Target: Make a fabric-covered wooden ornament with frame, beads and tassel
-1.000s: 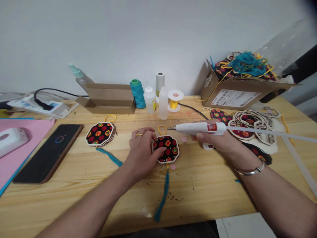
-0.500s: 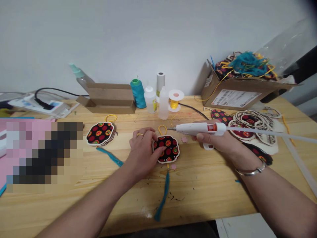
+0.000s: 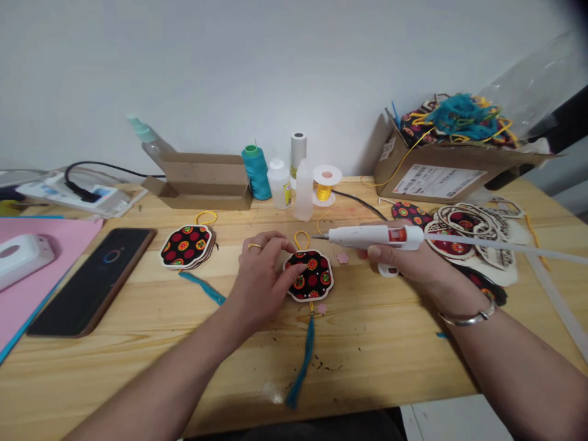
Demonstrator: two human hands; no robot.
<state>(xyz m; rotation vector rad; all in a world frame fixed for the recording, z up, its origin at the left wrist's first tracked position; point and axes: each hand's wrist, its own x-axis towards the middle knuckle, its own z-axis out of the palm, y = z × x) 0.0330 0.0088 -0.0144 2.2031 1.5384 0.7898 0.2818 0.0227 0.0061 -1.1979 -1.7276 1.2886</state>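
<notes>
My left hand [image 3: 260, 269] grips the left edge of a flat, scallop-edged pendant [image 3: 316, 280] lying on the table, its thumb on top. The pendant has dark floral fabric, a pale rim and small white dots. A yellow cord loop [image 3: 302, 240] rises from its top, and a teal tassel [image 3: 307, 355] hangs below. My right hand [image 3: 399, 260] is wrapped around a white hot glue gun [image 3: 358, 235] with a long clear glue stick in its back. Its metal tip is just above the pendant's top edge, near the loop. Pink flower pieces [image 3: 342, 258] lie beside the pendant.
Left are a stack of similar pendants [image 3: 186, 246], a phone [image 3: 92, 282] and a power strip [image 3: 87, 196]. Behind stand an open cardboard box [image 3: 202, 196], teal thread [image 3: 256, 174], bottles [image 3: 303, 193] and a yellow cord spool [image 3: 326, 177]. Right: a filled carton [image 3: 436, 174] and loose pendant parts [image 3: 459, 233].
My right hand and the glue gun have shifted very slightly to the right. My left thumb sits a little higher on the pendant. The phone, pixelated before, now shows clearly.
</notes>
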